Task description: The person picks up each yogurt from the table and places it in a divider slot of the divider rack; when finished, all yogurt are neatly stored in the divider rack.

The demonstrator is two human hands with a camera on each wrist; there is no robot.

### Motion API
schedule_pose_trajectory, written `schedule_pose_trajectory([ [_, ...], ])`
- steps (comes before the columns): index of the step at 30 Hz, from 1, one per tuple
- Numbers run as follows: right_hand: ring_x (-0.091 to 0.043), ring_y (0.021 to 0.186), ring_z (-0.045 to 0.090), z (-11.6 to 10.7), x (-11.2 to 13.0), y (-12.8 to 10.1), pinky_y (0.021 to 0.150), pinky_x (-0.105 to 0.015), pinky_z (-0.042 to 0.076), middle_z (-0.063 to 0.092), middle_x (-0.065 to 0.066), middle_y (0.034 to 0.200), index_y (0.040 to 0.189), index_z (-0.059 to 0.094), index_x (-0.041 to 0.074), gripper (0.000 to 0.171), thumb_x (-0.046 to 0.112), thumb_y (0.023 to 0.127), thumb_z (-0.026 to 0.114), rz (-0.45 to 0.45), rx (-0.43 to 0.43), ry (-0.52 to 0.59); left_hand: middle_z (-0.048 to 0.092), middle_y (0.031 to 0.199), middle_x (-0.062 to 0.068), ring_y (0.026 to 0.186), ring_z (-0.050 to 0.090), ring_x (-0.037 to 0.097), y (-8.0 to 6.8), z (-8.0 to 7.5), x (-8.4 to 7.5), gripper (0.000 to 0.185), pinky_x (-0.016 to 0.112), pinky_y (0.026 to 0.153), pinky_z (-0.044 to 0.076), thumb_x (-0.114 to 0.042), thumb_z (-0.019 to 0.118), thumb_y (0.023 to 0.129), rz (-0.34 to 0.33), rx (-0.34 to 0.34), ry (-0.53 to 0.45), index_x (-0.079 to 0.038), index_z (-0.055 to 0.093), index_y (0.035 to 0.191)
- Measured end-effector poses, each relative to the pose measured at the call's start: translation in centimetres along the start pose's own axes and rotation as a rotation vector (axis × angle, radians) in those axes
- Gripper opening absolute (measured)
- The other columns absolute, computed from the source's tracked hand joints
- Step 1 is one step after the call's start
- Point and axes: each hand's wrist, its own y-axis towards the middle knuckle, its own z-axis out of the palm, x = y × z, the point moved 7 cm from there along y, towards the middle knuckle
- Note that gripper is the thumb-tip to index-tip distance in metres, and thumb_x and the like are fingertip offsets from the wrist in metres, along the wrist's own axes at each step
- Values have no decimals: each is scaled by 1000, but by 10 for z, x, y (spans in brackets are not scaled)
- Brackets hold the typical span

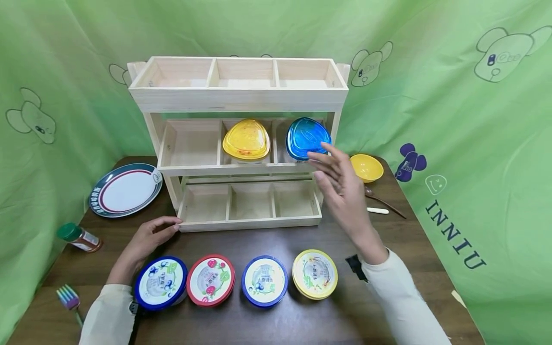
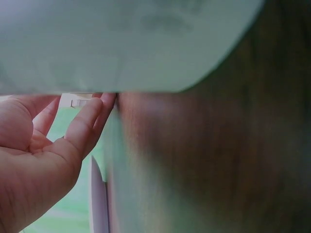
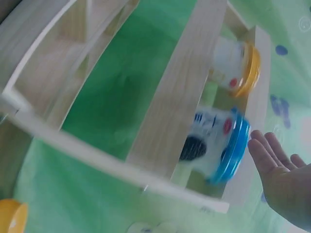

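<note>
Right hand [image 1: 345, 191] spread near blue-lidded jar [image 1: 307, 136]; only right-wrist view shows side print [image 3: 194, 148]. Left hand [image 1: 148, 239], extended, touches wooden rack [image 1: 237, 100]

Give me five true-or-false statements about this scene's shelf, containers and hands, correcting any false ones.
1. The yellow-lidded container stands in the middle tier of the shelf. True.
2. The blue-lidded container stands in the top tier. False: it stands in the middle tier, at the right.
3. The left hand is at the shelf's lower left corner. True.
4. The yellow bowl is left of the shelf. False: it is to the right.
5. The right hand holds nothing. True.
</note>
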Motion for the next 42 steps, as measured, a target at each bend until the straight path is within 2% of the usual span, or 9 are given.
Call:
schedule_pose_trajectory([
  [5, -23, 129, 68, -34, -21, -23, 108, -30, 52, 66, -24, 141, 158, 47, -2, 46, -1, 112, 54, 35, -90, 72, 54, 154, 27, 133, 50, 38, -2, 1, 2, 50, 40, 99, 48, -35, 61, 113, -14, 11, -9, 0, 60, 149],
  [9, -20, 128, 68, -61, -38, -47, 108, -29, 52, 67, -21, 141, 157, 49, -1, 44, -3, 113, 50, 70, -139, 117, 56, 152, 25, 130, 52, 34, 0, 3, 2, 49, 35, 96, 50, -35, 62, 113, -14, 8, -12, -1, 61, 149],
  [15, -18, 132, 65, -94, -52, -88, 107, -23, 51, 63, -18, 148, 158, 45, -6, 51, -15, 108, 49, 90, -87, 53, 60, 146, 20, 115, 58, 18, 3, 3, 2, 45, 26, 88, 53, -30, 63, 113, 2, 3, -6, 0, 63, 146],
  [20, -14, 134, 63, -105, -60, -125, 107, -20, 49, 60, -11, 153, 156, 44, -12, 53, -22, 104, 48, 173, -47, 50, 63, 142, 17, 112, 58, 14, 4, 2, 1, 45, 25, 88, 54, -31, 64, 112, 6, 8, -18, 0, 64, 145],
  [24, -6, 136, 59, -100, -61, -153, 106, -17, 47, 55, 0, 159, 156, 45, -9, 53, -19, 104, 51, 274, 20, -57, 62, 143, 17, 116, 57, 20, 2, 1, -1, 49, 26, 90, 53, -36, 65, 111, -5, 9, -13, -1, 63, 146],
  [27, -4, 137, 58, -90, -61, -172, 106, -17, 46, 53, 2, 161, 155, 47, -8, 51, -16, 105, 53, 331, 49, -77, 60, 145, 19, 119, 56, 25, 1, 1, -2, 51, 28, 91, 52, -37, 64, 111, -8, 8, -6, -1, 63, 147],
  [31, -7, 136, 60, -68, -64, -192, 106, -20, 48, 55, 1, 160, 145, 50, -13, 40, -16, 106, 52, 379, 45, 45, 59, 147, 21, 125, 54, 30, 0, 0, -2, 52, 31, 92, 51, -38, 63, 112, -16, 8, 0, -1, 62, 148],
  [36, -10, 137, 60, -40, -64, -207, 106, -24, 52, 55, -2, 161, 136, 48, -20, 29, -16, 107, 48, 404, 60, 222, 57, 149, 22, 128, 52, 33, 0, 1, -1, 53, 32, 93, 50, -39, 62, 112, -23, 13, -6, -2, 61, 149],
  [42, -11, 138, 60, -22, -63, -212, 108, -21, 48, 56, -3, 160, 134, 60, -7, 26, -8, 109, 53, 443, 104, 201, 57, 149, 22, 127, 52, 33, -1, 2, -2, 52, 32, 93, 50, -38, 63, 112, -24, 8, -4, -1, 61, 149],
])
